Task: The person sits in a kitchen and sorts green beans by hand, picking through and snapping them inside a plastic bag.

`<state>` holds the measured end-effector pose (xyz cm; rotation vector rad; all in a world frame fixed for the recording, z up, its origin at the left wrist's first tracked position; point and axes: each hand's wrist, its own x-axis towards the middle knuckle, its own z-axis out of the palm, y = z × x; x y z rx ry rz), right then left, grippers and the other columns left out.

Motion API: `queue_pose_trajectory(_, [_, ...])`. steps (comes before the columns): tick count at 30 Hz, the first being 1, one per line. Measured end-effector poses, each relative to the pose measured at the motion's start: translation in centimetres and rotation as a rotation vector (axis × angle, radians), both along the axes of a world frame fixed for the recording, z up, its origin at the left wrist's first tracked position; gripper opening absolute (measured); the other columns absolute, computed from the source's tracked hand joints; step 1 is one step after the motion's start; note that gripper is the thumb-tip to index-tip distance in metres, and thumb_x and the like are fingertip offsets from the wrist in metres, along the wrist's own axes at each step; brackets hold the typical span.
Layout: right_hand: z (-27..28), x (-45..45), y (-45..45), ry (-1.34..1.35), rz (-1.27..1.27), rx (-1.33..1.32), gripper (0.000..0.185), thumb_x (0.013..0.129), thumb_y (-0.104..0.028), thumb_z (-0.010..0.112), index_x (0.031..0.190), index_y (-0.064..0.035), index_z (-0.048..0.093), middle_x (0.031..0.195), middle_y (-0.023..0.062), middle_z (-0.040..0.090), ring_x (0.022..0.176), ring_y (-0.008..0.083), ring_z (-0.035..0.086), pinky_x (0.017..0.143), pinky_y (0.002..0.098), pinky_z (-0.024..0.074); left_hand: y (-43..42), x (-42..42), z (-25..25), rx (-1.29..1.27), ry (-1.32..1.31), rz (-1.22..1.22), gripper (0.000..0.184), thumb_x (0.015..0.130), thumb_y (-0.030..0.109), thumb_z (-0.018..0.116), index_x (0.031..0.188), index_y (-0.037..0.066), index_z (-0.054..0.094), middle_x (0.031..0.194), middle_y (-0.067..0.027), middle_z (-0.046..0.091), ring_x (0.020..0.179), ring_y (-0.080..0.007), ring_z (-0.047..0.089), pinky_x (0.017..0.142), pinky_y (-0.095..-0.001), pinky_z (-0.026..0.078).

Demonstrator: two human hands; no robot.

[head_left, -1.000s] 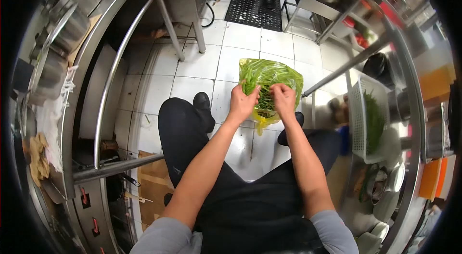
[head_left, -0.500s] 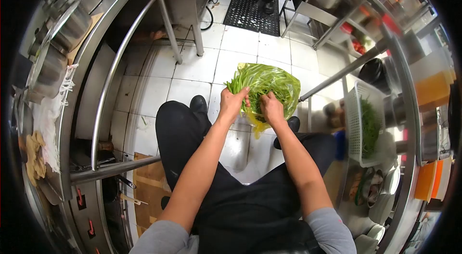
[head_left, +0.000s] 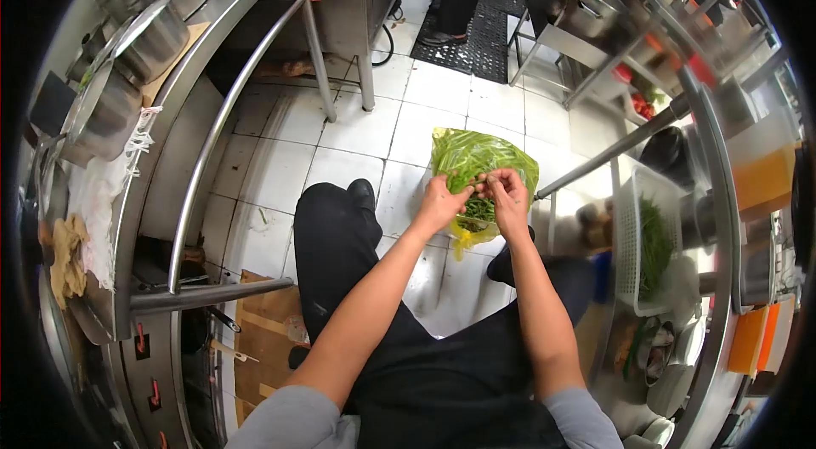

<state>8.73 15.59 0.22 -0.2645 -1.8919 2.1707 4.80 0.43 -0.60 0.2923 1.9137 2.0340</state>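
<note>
Between the person's knees and a little beyond them is a yellow-green plastic bag (head_left: 501,151) with green stems (head_left: 480,209). The left hand (head_left: 444,204) grasps some of the greens at the bag's near side. Just beside it, the right hand (head_left: 510,201) has its fingertips drawn together; I cannot tell if they hold a stem. On the right, the bag's edge comes near a metal bar (head_left: 608,147); on the left, bare floor tiles (head_left: 340,164) give wider room.
</note>
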Motion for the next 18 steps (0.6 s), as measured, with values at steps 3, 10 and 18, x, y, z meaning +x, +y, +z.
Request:
queue_pose_trajectory(3, [0.5, 0.3, -0.1, 0.013, 0.003, 0.075, 0.009, 0.094, -0.007, 0.057, 0.100, -0.0010, 0.055, 0.093, 0.0081, 0.065, 0.077, 0.0124, 0.064, 0.068, 0.0259, 0.0532, -0.1, 0.0, 0.2, -0.038, -0.026, -0.031, 0.022, 0.086, 0.011, 0.068, 0.098, -0.006, 0.063, 0.078, -0.0067, 0.068, 0.054, -0.0101, 0.058, 0.051, -0.0253, 0.049])
queue_pose_trajectory(10, [2.9, 1.1, -0.1, 0.106, 0.002, 0.829, 0.010, 0.079, -0.003, 0.063, 0.089, 0.0010, 0.064, 0.077, 0.0129, 0.064, 0.069, 0.0210, 0.065, 0.064, 0.0316, 0.0513, -1.8, -1.0, -0.4, -0.246, 0.129, -0.116, 0.015, 0.085, 0.010, 0.067, 0.096, 0.000, 0.067, 0.077, -0.0056, 0.069, 0.054, -0.0097, 0.057, 0.049, -0.0265, 0.049])
queue_pose_trajectory(18, [-0.4, -0.4, -0.2, -0.053, -0.071, 0.936, 0.016, 0.079, -0.015, 0.063, 0.084, -0.0001, 0.063, 0.073, 0.0144, 0.063, 0.067, 0.0290, 0.063, 0.062, 0.0356, 0.0492, -1.9, -1.1, 0.9, -0.192, 0.009, -0.133, 0.016, 0.084, 0.008, 0.066, 0.095, -0.004, 0.066, 0.075, -0.0108, 0.070, 0.057, -0.0137, 0.060, 0.054, -0.0291, 0.050])
